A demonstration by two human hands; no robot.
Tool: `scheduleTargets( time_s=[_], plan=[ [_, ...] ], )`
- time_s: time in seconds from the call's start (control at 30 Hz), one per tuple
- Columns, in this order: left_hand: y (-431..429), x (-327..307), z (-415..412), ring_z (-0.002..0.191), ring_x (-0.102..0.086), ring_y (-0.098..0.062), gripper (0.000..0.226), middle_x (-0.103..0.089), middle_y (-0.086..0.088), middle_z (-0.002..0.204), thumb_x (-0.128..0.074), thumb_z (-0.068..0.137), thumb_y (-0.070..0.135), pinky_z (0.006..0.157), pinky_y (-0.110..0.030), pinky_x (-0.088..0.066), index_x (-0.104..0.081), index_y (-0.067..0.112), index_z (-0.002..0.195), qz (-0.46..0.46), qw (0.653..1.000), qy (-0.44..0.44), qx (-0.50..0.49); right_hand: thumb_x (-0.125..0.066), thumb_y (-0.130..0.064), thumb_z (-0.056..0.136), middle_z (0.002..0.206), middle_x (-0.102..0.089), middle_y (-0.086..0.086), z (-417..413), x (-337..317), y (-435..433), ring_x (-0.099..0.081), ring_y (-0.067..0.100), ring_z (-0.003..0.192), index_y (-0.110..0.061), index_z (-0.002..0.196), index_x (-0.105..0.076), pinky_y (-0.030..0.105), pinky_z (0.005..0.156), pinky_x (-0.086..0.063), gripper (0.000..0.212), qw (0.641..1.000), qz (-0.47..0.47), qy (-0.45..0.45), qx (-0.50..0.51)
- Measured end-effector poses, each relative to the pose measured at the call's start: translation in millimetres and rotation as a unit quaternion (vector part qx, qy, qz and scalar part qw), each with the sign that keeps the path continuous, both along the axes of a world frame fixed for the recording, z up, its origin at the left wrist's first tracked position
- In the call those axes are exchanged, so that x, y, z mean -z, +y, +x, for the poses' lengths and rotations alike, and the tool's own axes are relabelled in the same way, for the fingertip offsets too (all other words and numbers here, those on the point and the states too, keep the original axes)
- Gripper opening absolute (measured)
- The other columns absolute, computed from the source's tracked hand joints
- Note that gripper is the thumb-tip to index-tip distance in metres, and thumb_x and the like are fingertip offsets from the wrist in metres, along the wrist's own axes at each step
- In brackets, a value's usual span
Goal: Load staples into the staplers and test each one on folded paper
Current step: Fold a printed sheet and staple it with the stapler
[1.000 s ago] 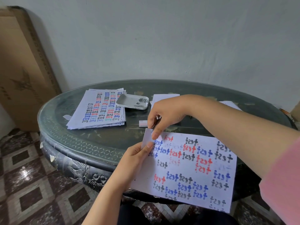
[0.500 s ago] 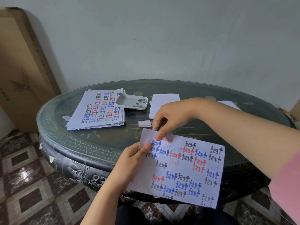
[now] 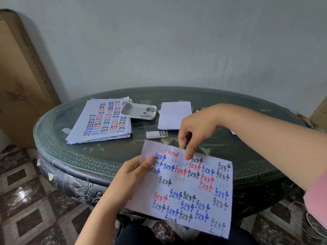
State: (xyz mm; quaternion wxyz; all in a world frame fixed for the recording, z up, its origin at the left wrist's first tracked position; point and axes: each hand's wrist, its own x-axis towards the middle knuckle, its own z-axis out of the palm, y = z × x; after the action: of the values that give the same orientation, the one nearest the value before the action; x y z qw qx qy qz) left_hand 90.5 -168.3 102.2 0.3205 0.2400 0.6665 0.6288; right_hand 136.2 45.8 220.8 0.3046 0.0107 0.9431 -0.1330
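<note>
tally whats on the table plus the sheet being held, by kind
stack of printed sheets: 1
held printed sheet: 1
blank folded paper: 1
white tray: 1
staple box: 1
total: 5
not counted: small scrap, paper corner behind the arm

**Pink sleeve, dark lap**

The left hand (image 3: 134, 172) and right hand (image 3: 198, 131) are bare, as are both forearms. A pink sleeve (image 3: 316, 200) covers the upper right arm. Dark clothing (image 3: 134, 234) covers the lap.

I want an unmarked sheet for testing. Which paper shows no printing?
The plain white paper right of the white tray; the left stack and the held sheet are covered in coloured marks.
</note>
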Motion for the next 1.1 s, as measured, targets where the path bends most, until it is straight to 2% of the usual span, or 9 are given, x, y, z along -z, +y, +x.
scheduleTargets(
  time_s=[0.2, 0.33, 0.47, 0.57, 0.67, 0.87, 0.97, 1.1],
  plan=[
    [-0.3, -1.0, 1.4, 0.085, -0.069, -0.04, 0.036, -0.074, -0.013, 0.093, -0.057, 0.08, 0.044, 0.083, -0.06, -0.053, -0.071, 0.013, 0.092, -0.004, 1.0, 0.002, -0.006, -0.073, -0.044, 0.079, 0.072, -0.059, -0.007, 2.9, 7.0, -3.1, -0.046, 0.008, 0.064, -0.009, 0.088, -0.069, 0.021, 0.061, -0.037, 0.037, 0.999, 0.016, 0.044, -0.011],
    [0.6, -1.4, 3.7, 0.086, -0.069, -0.039, 0.038, -0.074, -0.013, 0.094, -0.056, 0.084, 0.042, 0.082, -0.059, -0.053, -0.069, 0.009, 0.096, -0.006, 1.0, 0.013, -0.007, -0.073, -0.045, 0.079, 0.073, -0.061, -0.005, 7.0, 11.1, -2.8, -0.049, 0.009, 0.066, -0.013, 0.082, -0.067, 0.022, 0.061, -0.039, 0.032, 0.998, 0.016, 0.061, -0.01],
    [-2.6, -0.2, 3.4, 0.079, -0.071, -0.036, 0.032, -0.075, -0.013, 0.091, -0.056, 0.083, 0.04, 0.075, -0.053, -0.055, -0.071, 0.012, 0.09, -0.004, 1.0, 0.009, -0.02, -0.074, -0.047, 0.076, 0.091, -0.073, -0.007, 15.3, 4.5, 5.6, -0.058, 0.006, 0.077, -0.02, 0.094, -0.073, 0.022, 0.072, -0.045, 0.032, 1.0, 0.018, 0.015, 0.009],
    [-8.6, -1.1, -1.0, 0.07, -0.071, -0.03, 0.028, -0.075, -0.014, 0.087, -0.056, 0.081, 0.038, 0.067, -0.044, -0.056, -0.073, 0.016, 0.084, 0.008, 0.999, -0.004, -0.042, -0.076, -0.043, 0.076, 0.086, -0.071, -0.008, 25.4, -0.1, 16.2, -0.056, 0.001, 0.072, -0.016, 0.095, -0.073, 0.019, 0.07, -0.044, 0.033, 0.999, 0.032, -0.02, 0.021],
    [-11.7, -3.1, -3.4, 0.069, -0.071, -0.029, 0.028, -0.075, -0.014, 0.087, -0.056, 0.083, 0.035, 0.059, -0.038, -0.058, -0.072, 0.013, 0.089, 0.015, 0.999, -0.008, -0.039, -0.076, -0.041, 0.076, 0.082, -0.065, 0.0, 32.9, -0.1, 22.2, -0.051, 0.003, 0.069, -0.01, 0.095, -0.071, 0.015, 0.065, -0.041, 0.037, 0.999, 0.027, -0.033, 0.032],
    [-10.2, -3.4, -3.2, 0.07, -0.071, -0.03, 0.028, -0.074, -0.016, 0.087, -0.056, 0.08, 0.036, 0.063, -0.04, -0.057, -0.073, 0.014, 0.083, 0.013, 0.999, -0.008, -0.032, -0.076, -0.04, 0.077, 0.072, -0.058, -0.011, 35.2, -0.3, 25.3, -0.045, 0.0, 0.059, -0.008, 0.092, -0.07, 0.007, 0.054, -0.035, 0.036, 0.998, 0.031, -0.046, 0.03],
    [-10.5, -2.8, -2.5, 0.068, -0.07, -0.03, 0.032, -0.074, -0.016, 0.085, -0.056, 0.08, 0.036, 0.059, -0.038, -0.057, -0.069, 0.008, 0.089, 0.009, 0.999, -0.008, -0.03, -0.076, -0.038, 0.078, 0.069, -0.058, -0.016, 35.4, 1.3, 26.5, -0.048, -0.004, 0.057, -0.01, 0.092, -0.071, 0.005, 0.053, -0.036, 0.032, 0.998, 0.041, -0.049, 0.018],
    [-11.0, -3.3, -0.6, 0.068, -0.071, -0.03, 0.03, -0.074, -0.015, 0.086, -0.055, 0.082, 0.035, 0.057, -0.036, -0.058, -0.07, 0.01, 0.088, 0.012, 1.0, -0.011, -0.024, -0.075, -0.039, 0.078, 0.08, -0.059, -0.004, 36.3, 4.3, 26.1, -0.047, 0.008, 0.069, -0.008, 0.095, -0.069, 0.017, 0.061, -0.037, 0.036, 0.998, 0.051, -0.043, 0.003]
  ],
)
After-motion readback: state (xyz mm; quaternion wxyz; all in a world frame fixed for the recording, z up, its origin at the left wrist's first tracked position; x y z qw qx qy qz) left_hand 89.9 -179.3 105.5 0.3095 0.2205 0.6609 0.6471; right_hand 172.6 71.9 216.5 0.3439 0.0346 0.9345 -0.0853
